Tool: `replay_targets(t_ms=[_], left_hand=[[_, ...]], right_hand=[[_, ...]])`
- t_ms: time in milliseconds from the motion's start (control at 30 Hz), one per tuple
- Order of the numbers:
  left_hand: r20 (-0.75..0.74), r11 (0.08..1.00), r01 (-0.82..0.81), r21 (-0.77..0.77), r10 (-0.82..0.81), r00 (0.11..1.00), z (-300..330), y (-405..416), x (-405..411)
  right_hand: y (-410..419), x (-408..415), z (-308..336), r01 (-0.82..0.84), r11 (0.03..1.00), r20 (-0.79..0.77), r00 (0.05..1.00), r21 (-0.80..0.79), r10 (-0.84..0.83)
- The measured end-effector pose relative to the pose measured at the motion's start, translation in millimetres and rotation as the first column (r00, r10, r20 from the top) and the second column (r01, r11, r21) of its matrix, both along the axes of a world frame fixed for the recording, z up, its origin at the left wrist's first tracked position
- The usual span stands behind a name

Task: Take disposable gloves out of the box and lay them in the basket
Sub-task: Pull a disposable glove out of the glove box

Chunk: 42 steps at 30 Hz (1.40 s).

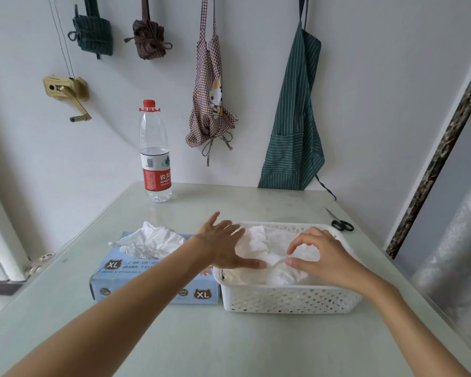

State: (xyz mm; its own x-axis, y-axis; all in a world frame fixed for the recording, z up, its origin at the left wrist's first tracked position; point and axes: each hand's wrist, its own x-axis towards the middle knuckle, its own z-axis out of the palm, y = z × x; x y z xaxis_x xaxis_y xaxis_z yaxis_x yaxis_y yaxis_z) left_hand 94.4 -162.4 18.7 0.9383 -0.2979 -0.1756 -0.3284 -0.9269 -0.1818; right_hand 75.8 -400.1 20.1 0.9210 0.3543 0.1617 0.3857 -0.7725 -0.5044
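Spreading gloves (259,248) inside the basket (288,297), seemingly within its rim.

The left forearm (147,273) covers the middle of the box (112,281), hiding part of its print (the small lettering is too fine to read). The right hand (324,259) hides part of the gloves (256,243) in the basket (288,297). Both arms run off the bottom edge.
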Motion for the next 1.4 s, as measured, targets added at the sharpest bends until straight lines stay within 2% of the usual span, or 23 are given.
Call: replay_targets(t_ms=[100, 200, 300, 367, 433, 533, 633, 767, 867, 933, 1033, 1067, 1200, 1300, 1400], left_hand=[[0.002, 1.0, 0.002, 0.001, -0.002, 1.0, -3, 6, -4], [0.027, 0.999, 0.015, -0.035, -0.014, 1.0, -4, 8, -7], [0.068, 0.992, 0.037, -0.121, -0.029, 0.997, 7, 13, -16], [0.109, 0.967, 0.007, -0.254, 0.021, 0.994, 17, 33, -21], [0.174, 0.937, -0.02, -0.348, 0.086, 0.981, 25, 58, -24], [0.22, 0.893, -0.142, -0.426, 0.255, 0.942, 27, 118, -35], [0.164, 0.816, -0.282, -0.504, 0.411, 0.897, 14, 167, -49], [0.019, 0.734, -0.389, -0.557, 0.48, 0.877, -13, 183, -61], [0.029, 0.76, -0.363, -0.538, 0.447, 0.894, -27, 184, -67], [0.073, 0.763, -0.334, -0.553, 0.444, 0.893, -34, 190, -68], [0.082, 0.761, -0.345, -0.549, 0.46, 0.884, -33, 191, -66], [0.062, 0.75, -0.362, -0.554, 0.471, 0.88, -32, 190, -64], [-0.024, 0.654, -0.401, -0.641, 0.505, 0.863, -26, 199, -49], [-0.081, 0.582, -0.407, -0.703, 0.504, 0.86, -24, 206, -39], [-0.11, 0.485, -0.399, -0.778, 0.521, 0.846, -25, 208, -32]], right_hand=[[11, -11, 6, -0.102, 0.99, -0.152, 0.982, 0.097, 0.116], [17, -17, 9, -0.165, 0.982, -0.235, 0.955, 0.093, 0.182], [22, -16, 18, -0.138, 0.977, -0.183, 0.969, 0.162, 0.167], [32, -12, 30, -0.125, 0.95, -0.114, 0.98, 0.287, 0.164], [42, -10, 38, -0.116, 0.936, -0.073, 0.986, 0.331, 0.148], [87, -3, 32, -0.167, 0.958, -0.033, 0.983, 0.235, 0.179], [142, 2, 15, -0.189, 0.975, 0.033, 0.982, 0.115, 0.186], [204, 7, -4, -0.183, 0.975, 0.15, 0.968, -0.128, 0.202], [228, 10, -19, -0.177, 0.962, 0.156, 0.965, -0.206, 0.211], [232, 14, -23, -0.152, 0.975, 0.156, 0.972, -0.159, 0.177], [224, 22, -16, -0.064, 0.996, 0.194, 0.98, 0.056, 0.052], [219, 24, -13, -0.048, 0.996, 0.186, 0.982, 0.079, 0.032], [210, 29, -9, -0.108, 0.994, 0.036, 0.994, 0.028, 0.107], [208, 28, -5, -0.048, 0.983, 0.108, 0.994, 0.177, 0.029], [207, 25, -6, -0.052, 0.966, 0.112, 0.993, 0.253, 0.024]])
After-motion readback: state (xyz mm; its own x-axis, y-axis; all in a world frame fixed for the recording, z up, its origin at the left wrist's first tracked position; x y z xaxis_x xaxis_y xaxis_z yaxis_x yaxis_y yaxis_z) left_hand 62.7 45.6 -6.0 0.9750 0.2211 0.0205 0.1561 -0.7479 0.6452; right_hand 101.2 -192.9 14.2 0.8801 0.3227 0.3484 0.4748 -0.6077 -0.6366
